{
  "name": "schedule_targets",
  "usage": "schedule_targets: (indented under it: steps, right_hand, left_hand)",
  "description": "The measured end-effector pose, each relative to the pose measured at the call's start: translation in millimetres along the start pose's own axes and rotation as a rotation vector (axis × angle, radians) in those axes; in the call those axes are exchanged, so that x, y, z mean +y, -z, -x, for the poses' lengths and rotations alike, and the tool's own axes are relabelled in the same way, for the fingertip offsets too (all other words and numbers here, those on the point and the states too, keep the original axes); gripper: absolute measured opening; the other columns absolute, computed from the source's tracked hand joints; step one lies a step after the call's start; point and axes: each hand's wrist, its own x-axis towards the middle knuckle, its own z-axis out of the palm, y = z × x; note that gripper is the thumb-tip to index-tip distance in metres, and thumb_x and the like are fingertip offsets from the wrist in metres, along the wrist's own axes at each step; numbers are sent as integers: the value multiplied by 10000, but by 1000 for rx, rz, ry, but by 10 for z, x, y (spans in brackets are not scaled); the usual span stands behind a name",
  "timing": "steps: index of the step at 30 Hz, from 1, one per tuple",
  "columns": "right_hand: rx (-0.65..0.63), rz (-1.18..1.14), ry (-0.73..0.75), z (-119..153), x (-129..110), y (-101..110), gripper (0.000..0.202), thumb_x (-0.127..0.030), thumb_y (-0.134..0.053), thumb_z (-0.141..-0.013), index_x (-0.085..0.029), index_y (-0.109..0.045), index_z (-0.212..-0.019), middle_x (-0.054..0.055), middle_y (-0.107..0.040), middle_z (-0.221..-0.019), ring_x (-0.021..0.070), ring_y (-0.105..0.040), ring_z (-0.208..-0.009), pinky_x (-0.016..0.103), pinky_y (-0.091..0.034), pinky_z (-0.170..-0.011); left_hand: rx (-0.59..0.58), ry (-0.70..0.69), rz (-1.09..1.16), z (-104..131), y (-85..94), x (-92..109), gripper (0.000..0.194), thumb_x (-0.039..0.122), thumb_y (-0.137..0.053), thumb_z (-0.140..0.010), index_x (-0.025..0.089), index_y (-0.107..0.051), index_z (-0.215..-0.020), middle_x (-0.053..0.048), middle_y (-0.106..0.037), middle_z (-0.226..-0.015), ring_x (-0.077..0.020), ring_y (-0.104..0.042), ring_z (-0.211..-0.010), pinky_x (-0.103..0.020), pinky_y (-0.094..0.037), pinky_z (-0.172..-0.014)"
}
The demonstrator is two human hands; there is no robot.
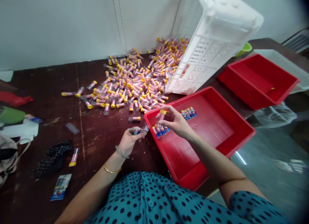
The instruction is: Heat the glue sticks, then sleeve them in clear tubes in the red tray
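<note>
Tube (161, 116) apparently in right hand (174, 122)

Glossy red plastic tray (217, 121) on a scuffed wooden table (100, 132)
Left of the tray, smooth clear plastic tubes (135, 82) and a rumpled cloth bundle (55, 158); behind the tray, a white plastic crate (212, 40); right, shiny floor (267, 150).

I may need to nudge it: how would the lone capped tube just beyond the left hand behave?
The tube will probably roll, since it looks round and lies on its side. Its clear, smooth-looking wall suggests fairly stiff, slippery plastic.
</note>
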Motion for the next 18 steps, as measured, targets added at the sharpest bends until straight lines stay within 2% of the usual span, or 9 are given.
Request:
schedule_targets:
  steps: [3, 7, 13, 15, 18]
  right_hand:
    - [120, -176, -13, -108, -41, -110, 504, -365, -808, -710, -263, -509, -1102, 21, -649, -1050, 154, -671, -817, 262, -562, -647]
    - [108, -255, -17, -159, -41, -253, 486, -385, -807, -706, -252, -515, -1071, 13, -639, -1014, 149, -676, -809, 278, -585, -692]
    - [178, -84, 65, -161, 121, -285, 476, -400, -797, -711, -254, -525, -1073, 25, -619, -1128, 145, -648, -836, 291, -565, -762]
    - [199, -5, 79, -135, 189, -260, 451, -406, -768, -751, -254, -531, -1103, 28, -635, -1071, 161, -650, -846, 293, -549, -762]
    - [238, 155, 120, -52, 280, -221, 412, -395, -726, -805, -251, -542, -1145, 25, -652, -960, 168, -648, -826, 291, -524, -758]
  left_hand:
    - [-40, 27, 6, 5, -58, 25, 262, 277, -887, -565, 144, -677, -645, 3, -618, -592, -112, -542, -556, -228, -398, -505]
    - [-77, 32, 22, 23, -95, 71, 238, 261, -879, -580, 143, -687, -658, 4, -625, -609, -103, -537, -560, -226, -393, -512]
    - [-116, 66, 58, 44, -144, 106, 264, 267, -890, -563, 141, -668, -631, 12, -610, -614, -98, -531, -559, -226, -397, -514]
    - [-139, 58, 50, 42, -188, 101, 259, 299, -870, -607, 140, -667, -634, 5, -614, -603, -102, -536, -560, -224, -401, -515]
    - [-155, 45, 39, 46, -274, 92, 242, 333, -833, -670, 138, -709, -740, -9, -649, -649, -107, -556, -586, -218, -410, -521]
